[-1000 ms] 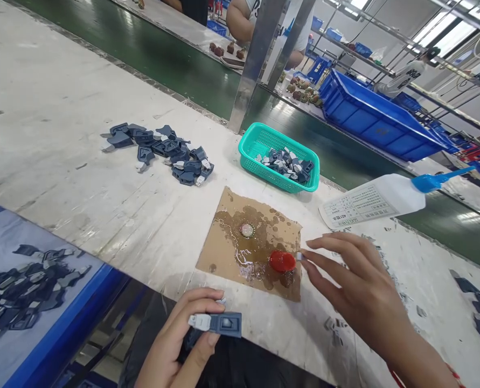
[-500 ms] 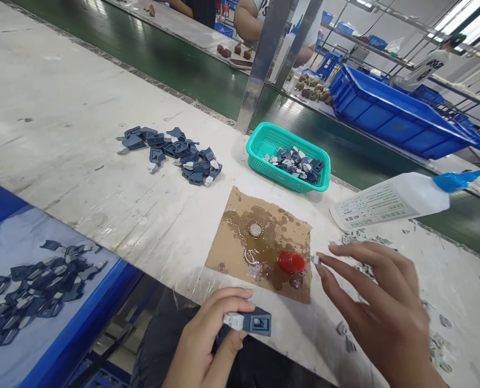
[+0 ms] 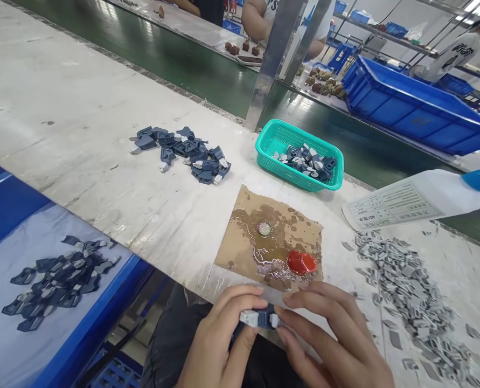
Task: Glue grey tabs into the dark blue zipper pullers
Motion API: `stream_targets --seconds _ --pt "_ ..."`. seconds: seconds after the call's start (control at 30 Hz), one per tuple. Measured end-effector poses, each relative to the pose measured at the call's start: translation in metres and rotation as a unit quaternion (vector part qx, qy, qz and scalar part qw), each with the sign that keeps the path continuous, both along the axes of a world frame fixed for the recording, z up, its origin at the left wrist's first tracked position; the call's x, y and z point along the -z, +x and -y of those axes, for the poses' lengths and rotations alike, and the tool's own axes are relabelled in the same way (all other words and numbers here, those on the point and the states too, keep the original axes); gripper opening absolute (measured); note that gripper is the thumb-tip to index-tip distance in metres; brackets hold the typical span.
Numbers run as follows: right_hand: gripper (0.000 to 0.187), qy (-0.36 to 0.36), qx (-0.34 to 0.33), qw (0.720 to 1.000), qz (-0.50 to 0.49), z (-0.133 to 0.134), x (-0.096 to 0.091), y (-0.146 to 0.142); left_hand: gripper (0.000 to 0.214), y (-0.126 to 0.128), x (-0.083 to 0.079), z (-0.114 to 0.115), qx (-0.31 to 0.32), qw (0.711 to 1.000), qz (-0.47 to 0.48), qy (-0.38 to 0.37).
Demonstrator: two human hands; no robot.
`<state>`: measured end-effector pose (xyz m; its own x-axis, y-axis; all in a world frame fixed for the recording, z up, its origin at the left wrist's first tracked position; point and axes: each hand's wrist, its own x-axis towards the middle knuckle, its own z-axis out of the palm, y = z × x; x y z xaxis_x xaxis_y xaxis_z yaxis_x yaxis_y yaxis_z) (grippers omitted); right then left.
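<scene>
My left hand (image 3: pixel 219 339) grips a small dark blue plastic part with a light grey end (image 3: pixel 258 319) at the near table edge. My right hand (image 3: pixel 328 339) meets it from the right, thumb and forefinger pinched on a tiny grey piece at the part's right end. Just beyond them lies a stained cardboard sheet (image 3: pixel 240 248) wet with glue, bearing a red cap (image 3: pixel 301 262) and a small round metal cap (image 3: pixel 264 229).
A pile of small grey pieces (image 3: pixel 409 285) lies to the right. A white glue bottle with a blue nozzle (image 3: pixel 417 199) lies on its side. A teal basket (image 3: pixel 272 145) holds assembled parts. Blue parts (image 3: pixel 183 153) lie heaped on the table, with more in a blue tray (image 3: pixel 57 275). Other people sit beyond the green belt.
My right hand has come back from beside the red cap with a tiny grey piece and now pinches it against the blue part in my left hand. The view has shifted.
</scene>
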<state>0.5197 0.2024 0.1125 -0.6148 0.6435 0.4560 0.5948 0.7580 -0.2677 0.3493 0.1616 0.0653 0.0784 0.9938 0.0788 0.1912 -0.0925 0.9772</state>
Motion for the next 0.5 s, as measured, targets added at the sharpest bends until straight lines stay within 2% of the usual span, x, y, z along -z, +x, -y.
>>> stream_targets --seconds 0.1,0.17,0.23,0.27,0.3,0.33,0.4,0.43,0.47,0.5 --pt "0.011 0.025 0.019 0.999 -0.012 0.001 0.002 -0.005 0.032 -0.002 0.0 0.0 0.015 0.999 -0.014 0.028" --pt "0.013 0.016 0.028 0.999 -0.02 0.002 0.003 -0.005 0.032 -0.002 -0.001 0.001 0.0 0.999 -0.014 0.031" --pt "0.012 -0.054 0.031 0.997 -0.04 0.002 0.004 -0.002 0.034 -0.003 -0.003 0.003 -0.019 0.999 -0.015 0.04" --pt "0.011 -0.124 0.036 0.99 -0.061 0.002 0.004 0.0 0.036 -0.003 -0.003 0.004 -0.021 0.998 -0.015 0.054" --pt "0.013 -0.208 0.04 0.973 -0.091 0.003 0.005 0.002 0.037 -0.003 -0.004 0.005 -0.018 0.997 -0.013 0.072" --pt "0.017 -0.301 0.041 0.945 -0.122 0.005 0.006 0.003 0.037 -0.003 -0.004 0.006 -0.016 0.996 -0.008 0.087" --pt "0.024 -0.454 0.038 0.873 -0.175 0.009 0.007 0.002 0.035 0.0 -0.004 0.008 -0.015 0.995 0.005 0.096" --pt "0.026 -0.496 0.04 0.845 -0.195 0.013 0.008 0.001 0.034 0.002 -0.005 0.008 -0.022 0.996 0.008 0.087" --pt "0.026 -0.507 0.056 0.832 -0.218 0.016 0.009 -0.002 0.035 0.005 -0.005 0.008 -0.033 0.997 0.008 0.067" --pt "0.025 -0.491 0.086 0.831 -0.247 0.019 0.01 -0.005 0.035 0.007 -0.005 0.007 -0.043 0.998 0.01 0.044"
